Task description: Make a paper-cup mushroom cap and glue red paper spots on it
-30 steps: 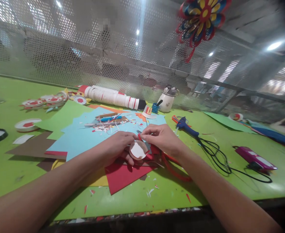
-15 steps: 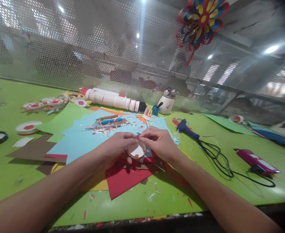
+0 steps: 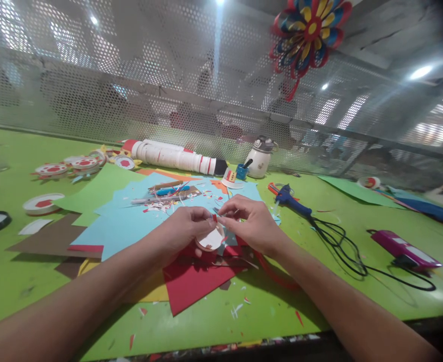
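Note:
My left hand [image 3: 185,229] is closed around the rim of a shallow white paper disc [image 3: 211,240], its fingertips under the near edge. The disc is tilted, with a small brownish mark on its lower edge. Between the thumb tips sits a tiny red paper piece [image 3: 214,218], just above the disc. My right hand [image 3: 247,221] pinches at this piece from the right, its other fingers curled. A thin grey tip shows by its forefinger; I cannot tell what it belongs to. Under both hands lie red paper [image 3: 198,286] and scissors [image 3: 238,260], partly hidden.
Blue paper [image 3: 123,221] bears pens, a craft knife and scraps. A blue glue gun [image 3: 293,200] trails its black cord at right, near a magenta device [image 3: 404,250]. A white paper roll [image 3: 172,156], a flask [image 3: 259,160] and decorated discs [image 3: 85,164] stand behind.
The white disc has shifted slightly left and tilted, showing more of its face. Both hands stay together around the small red piece. The view has moved slightly.

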The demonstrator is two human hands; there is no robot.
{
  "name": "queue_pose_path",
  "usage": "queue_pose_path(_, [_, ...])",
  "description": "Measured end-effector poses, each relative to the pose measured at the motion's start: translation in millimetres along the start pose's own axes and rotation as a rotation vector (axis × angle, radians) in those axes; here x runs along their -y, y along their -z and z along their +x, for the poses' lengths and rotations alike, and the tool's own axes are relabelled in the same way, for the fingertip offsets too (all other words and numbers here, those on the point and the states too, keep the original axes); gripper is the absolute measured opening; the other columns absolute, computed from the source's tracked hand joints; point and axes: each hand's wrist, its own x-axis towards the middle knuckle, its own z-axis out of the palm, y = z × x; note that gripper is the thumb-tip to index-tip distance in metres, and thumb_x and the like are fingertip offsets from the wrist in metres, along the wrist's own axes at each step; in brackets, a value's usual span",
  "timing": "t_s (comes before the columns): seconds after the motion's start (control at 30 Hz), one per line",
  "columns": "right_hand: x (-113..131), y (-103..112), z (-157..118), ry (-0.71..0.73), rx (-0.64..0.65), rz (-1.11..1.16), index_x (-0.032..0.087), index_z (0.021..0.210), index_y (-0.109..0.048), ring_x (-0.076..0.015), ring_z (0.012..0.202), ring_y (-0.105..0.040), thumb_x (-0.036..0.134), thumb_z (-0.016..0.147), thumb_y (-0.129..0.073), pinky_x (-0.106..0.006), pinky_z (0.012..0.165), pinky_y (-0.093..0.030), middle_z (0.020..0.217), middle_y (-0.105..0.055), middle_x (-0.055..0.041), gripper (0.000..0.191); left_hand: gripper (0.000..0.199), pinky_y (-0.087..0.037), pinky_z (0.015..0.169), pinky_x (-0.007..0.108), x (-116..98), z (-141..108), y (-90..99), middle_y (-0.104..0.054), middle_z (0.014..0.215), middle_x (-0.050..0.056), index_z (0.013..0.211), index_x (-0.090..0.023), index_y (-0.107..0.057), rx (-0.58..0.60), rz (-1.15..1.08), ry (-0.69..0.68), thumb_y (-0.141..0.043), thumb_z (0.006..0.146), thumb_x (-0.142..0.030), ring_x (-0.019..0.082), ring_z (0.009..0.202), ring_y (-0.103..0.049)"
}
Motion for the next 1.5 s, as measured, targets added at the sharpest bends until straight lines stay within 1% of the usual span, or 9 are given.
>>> queue_pose_path(0.17, [4.0,3.7,0.8,-0.024,0.088,-0.082,0.014,0.071,-0.066,-0.011,0.062,-0.051,0.015,0.075,-0.063,-0.025,0.059,-0.042,0.068,-0.06,-0.0008,0.006,0.016,-0.04,0.033,0.018,-1.5,0.3,-3.0,-0.06,0.052,0.001,0.074,-0.013,-0.06,-0.021,0.117,0.048,-0.068,0.07,-0.027,0.011,0.041,-0.054])
queue_pose_path(0.37, [5.2,4.9,-0.9,-0.067,0.128,-0.124,0.013,0.069,-0.066,-0.0097,0.059,-0.05,0.011,0.075,-0.06,-0.023,0.056,-0.04,0.065,-0.061,0.0002,0.009,0.016,-0.039,0.033,0.017,0.4,1.5,-3.7,-0.06,0.051,0.001,0.072,-0.014,-0.06,-0.03,0.123,0.043,-0.068,0.07,-0.028,0.01,0.039,-0.053])
queue_pose_path(0.57, [6.6,5.7,-1.7,-0.067,0.096,-0.132,0.014,0.068,-0.065,-0.0084,0.054,-0.045,0.01,0.075,-0.059,-0.022,0.053,-0.037,0.06,-0.057,0.0023,0.01,0.013,-0.052,0.046,0.028,3.7,4.9,1.4,-0.065,0.059,0.005,0.075,-0.014,-0.059,-0.058,-0.064,0.076,-0.065,0.072,-0.024,0.016,0.048,-0.061])
queue_pose_path(0.7, [8.7,5.4,-2.0,-0.078,0.048,-0.068,0.013,0.068,-0.064,-0.0084,0.054,-0.045,0.013,0.077,-0.059,-0.022,0.051,-0.036,0.061,-0.056,0.002,0.01,0.009,-0.055,0.055,0.033,0.9,0.2,1.5,-0.067,0.064,0.007,0.079,-0.016,-0.057,-0.029,-0.154,0.131,-0.062,0.077,-0.023,0.022,0.063,-0.068])
queue_pose_path(0.8, [10.3,5.5,-1.8,-0.089,0.039,-0.012,0.014,0.068,-0.063,-0.0088,0.055,-0.045,0.017,0.077,-0.059,-0.022,0.051,-0.036,0.062,-0.056,0.0016,0.011,0.007,-0.056,0.059,0.034,-1.0,-1.4,1.0,-0.065,0.063,0.004,0.08,-0.017,-0.058,-0.034,-0.183,0.128,-0.063,0.076,-0.02,0.02,0.064,-0.067])
queue_pose_path(1.0, [10.7,6.3,-1.6,-0.171,0.1,0.079,0.013,0.07,-0.064,-0.0099,0.057,-0.048,0.019,0.077,-0.059,-0.024,0.054,-0.038,0.063,-0.058,0.0,0.011,0.023,-0.056,0.062,0.032,-2.5,1.3,2.9,-0.067,0.069,0.003,0.097,-0.017,-0.064,-0.046,-0.117,0.078,-0.065,0.074,-0.02,0.016,0.064,-0.064])
queue_pose_path(1.17, [8.0,3.0,-1.8,-0.201,0.092,0.06,0.012,0.068,-0.065,-0.0086,0.055,-0.046,0.016,0.076,-0.06,-0.022,0.053,-0.037,0.06,-0.058,0.0008,0.01,0.044,-0.053,0.054,0.028,-2.9,1.4,2.4,-0.065,0.065,0.0,0.111,-0.02,-0.056,-0.095,-0.059,0.071,-0.061,0.069,-0.011,0.016,0.059,-0.062])
queue_pose_path(1.3, [5.3,-0.4,-2.7,-0.151,0.085,0.061,0.013,0.069,-0.065,-0.0088,0.056,-0.049,0.017,0.077,-0.06,-0.022,0.053,-0.038,0.063,-0.061,0.0005,0.01,0.03,-0.049,0.047,0.023,-0.8,3.5,2.5,-0.066,0.064,0.003,0.095,-0.017,-0.053,-0.137,-0.047,0.108,-0.061,0.067,-0.011,0.015,0.056,-0.061])
queue_pose_path(1.5, [7.0,3.8,-2.4,-0.096,0.095,0.01,0.014,0.07,-0.065,-0.0091,0.057,-0.049,0.014,0.077,-0.06,-0.023,0.054,-0.039,0.064,-0.061,0.0006,0.009,0.015,-0.045,0.044,0.019,-4.0,-1.0,4.2,-0.069,0.074,0.007,0.083,-0.016,-0.053,-0.03,-0.109,0.124,-0.063,0.071,-0.017,0.016,0.06,-0.065])
